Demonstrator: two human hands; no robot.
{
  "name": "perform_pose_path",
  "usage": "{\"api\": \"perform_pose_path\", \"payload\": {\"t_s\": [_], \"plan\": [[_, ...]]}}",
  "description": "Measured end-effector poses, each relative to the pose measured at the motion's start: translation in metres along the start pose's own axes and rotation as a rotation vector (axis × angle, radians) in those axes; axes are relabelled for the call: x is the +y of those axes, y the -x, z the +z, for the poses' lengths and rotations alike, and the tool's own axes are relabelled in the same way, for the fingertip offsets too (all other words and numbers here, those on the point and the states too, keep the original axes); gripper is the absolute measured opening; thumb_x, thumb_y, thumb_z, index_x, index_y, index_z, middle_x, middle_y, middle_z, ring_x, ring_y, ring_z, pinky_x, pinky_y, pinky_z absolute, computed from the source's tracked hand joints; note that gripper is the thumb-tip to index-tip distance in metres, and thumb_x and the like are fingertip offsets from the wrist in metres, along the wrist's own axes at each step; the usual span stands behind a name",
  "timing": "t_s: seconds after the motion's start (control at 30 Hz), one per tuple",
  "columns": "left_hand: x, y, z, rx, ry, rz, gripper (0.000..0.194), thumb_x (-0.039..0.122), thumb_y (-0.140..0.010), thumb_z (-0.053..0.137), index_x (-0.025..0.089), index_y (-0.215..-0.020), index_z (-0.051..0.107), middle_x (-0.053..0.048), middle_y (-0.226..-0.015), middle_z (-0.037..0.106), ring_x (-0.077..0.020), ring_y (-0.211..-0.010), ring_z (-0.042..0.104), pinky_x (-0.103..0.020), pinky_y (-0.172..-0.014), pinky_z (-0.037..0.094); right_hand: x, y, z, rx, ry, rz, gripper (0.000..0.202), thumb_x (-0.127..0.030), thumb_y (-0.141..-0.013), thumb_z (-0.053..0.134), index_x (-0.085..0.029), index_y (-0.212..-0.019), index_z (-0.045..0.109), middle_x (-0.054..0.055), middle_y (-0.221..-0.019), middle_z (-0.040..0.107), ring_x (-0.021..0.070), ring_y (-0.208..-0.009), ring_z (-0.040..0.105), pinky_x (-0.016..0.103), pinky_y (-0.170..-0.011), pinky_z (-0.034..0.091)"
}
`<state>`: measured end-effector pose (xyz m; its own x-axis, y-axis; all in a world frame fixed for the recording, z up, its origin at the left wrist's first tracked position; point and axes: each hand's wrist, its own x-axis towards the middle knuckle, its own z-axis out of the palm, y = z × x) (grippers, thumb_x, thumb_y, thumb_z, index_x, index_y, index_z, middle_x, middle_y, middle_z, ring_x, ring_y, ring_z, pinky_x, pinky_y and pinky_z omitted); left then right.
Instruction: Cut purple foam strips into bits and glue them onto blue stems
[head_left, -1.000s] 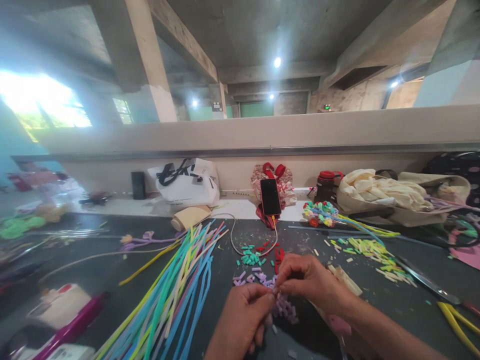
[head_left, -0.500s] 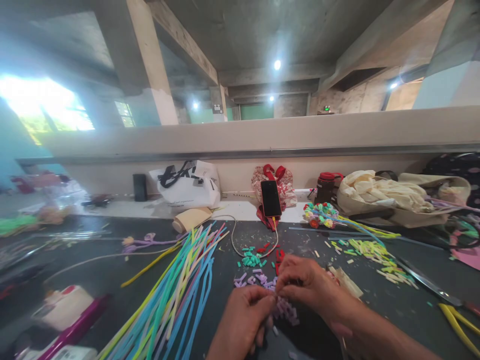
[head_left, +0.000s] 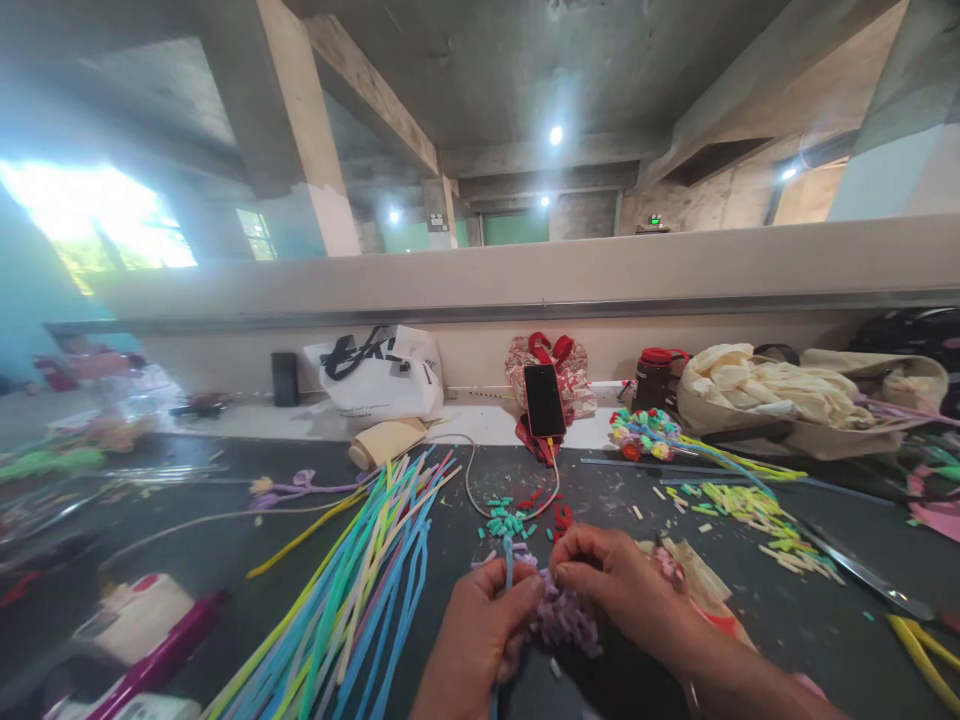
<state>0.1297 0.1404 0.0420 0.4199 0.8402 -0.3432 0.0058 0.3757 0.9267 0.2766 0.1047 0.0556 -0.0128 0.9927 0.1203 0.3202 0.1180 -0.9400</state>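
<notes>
Near the front middle of the dark table, my left hand (head_left: 486, 625) is closed on a blue chenille stem (head_left: 508, 562), whose upper end sticks up between thumb and forefinger. My right hand (head_left: 619, 580) is just to the right, thumb and fingertips pinched together; anything between them is too small to make out. Under and between both hands lies a pile of short lilac chenille pieces (head_left: 566, 615). Beyond the fingertips are cut green pieces (head_left: 506, 522) and a few red pieces (head_left: 562, 517).
Long coloured chenille stems (head_left: 360, 590) lie in a bundle on the left. To the right are yellow-green pieces (head_left: 739, 505), scissors (head_left: 870, 575) and yellow-handled pliers (head_left: 919, 645). A phone (head_left: 544, 400) on a cable leans at the back, beside a flower bunch (head_left: 641, 432).
The blue stem now shows upright in my left hand. My hands, touching at the fingertips before, have drawn slightly apart. The view has shifted a little.
</notes>
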Motion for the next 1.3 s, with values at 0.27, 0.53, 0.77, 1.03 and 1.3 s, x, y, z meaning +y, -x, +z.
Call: {"api": "perform_pose_path", "payload": {"t_s": [0.27, 0.53, 0.77, 1.03, 1.3], "plan": [[0.006, 0.005, 0.002, -0.002, -0.042, 0.013, 0.035, 0.046, -0.048, 0.066, 0.017, -0.053, 0.046, 0.011, -0.031, 0.032, -0.0007, -0.026, 0.019, -0.017, -0.031, 0.008, 0.004, 0.000, 0.007, -0.053, -0.266, 0.197, 0.015, -0.027, -0.067, 0.057, -0.012, -0.065, 0.055, -0.005, -0.049, 0.045, 0.0050, -0.040, 0.036, 0.018, -0.038, 0.026], [0.007, 0.017, 0.002, -0.126, -0.027, 0.050, 0.030, 0.042, -0.062, 0.061, 0.017, -0.060, 0.045, 0.012, -0.037, 0.031, -0.0003, -0.030, 0.017, -0.016, -0.034, 0.007, 0.018, 0.001, 0.002, -0.263, -0.601, 0.253, 0.017, -0.029, -0.066, 0.062, -0.013, -0.064, 0.055, -0.007, -0.042, 0.043, 0.0041, -0.036, 0.034, 0.017, -0.039, 0.027], [0.002, 0.014, 0.002, -0.179, 0.023, 0.028, 0.029, 0.040, -0.062, 0.061, 0.017, -0.063, 0.044, 0.011, -0.042, 0.037, 0.0010, -0.030, 0.018, -0.015, -0.032, 0.007, 0.025, 0.001, 0.004, -0.333, -0.723, 0.271, 0.020, -0.030, -0.064, 0.064, -0.012, -0.065, 0.057, -0.007, -0.039, 0.042, 0.0032, -0.035, 0.031, 0.017, -0.039, 0.025], [0.004, 0.005, -0.007, -0.261, 0.121, -0.068, 0.033, 0.040, -0.060, 0.064, 0.017, -0.056, 0.040, 0.010, -0.043, 0.035, 0.0014, -0.030, 0.016, -0.015, -0.029, 0.006, 0.002, -0.002, -0.006, -0.021, -0.367, 0.154, 0.015, -0.027, -0.065, 0.062, -0.015, -0.072, 0.065, -0.004, -0.054, 0.054, 0.0050, -0.042, 0.041, 0.017, -0.041, 0.031], [0.004, 0.007, -0.006, -0.287, 0.080, -0.110, 0.034, 0.043, -0.060, 0.062, 0.019, -0.058, 0.038, 0.011, -0.043, 0.033, 0.0003, -0.032, 0.016, -0.016, -0.031, 0.005, -0.004, 0.002, -0.003, -0.038, 0.009, -0.104, 0.005, -0.014, -0.065, 0.058, -0.014, -0.063, 0.061, -0.003, -0.057, 0.056, 0.0090, -0.054, 0.049, 0.018, -0.050, 0.036]]}}
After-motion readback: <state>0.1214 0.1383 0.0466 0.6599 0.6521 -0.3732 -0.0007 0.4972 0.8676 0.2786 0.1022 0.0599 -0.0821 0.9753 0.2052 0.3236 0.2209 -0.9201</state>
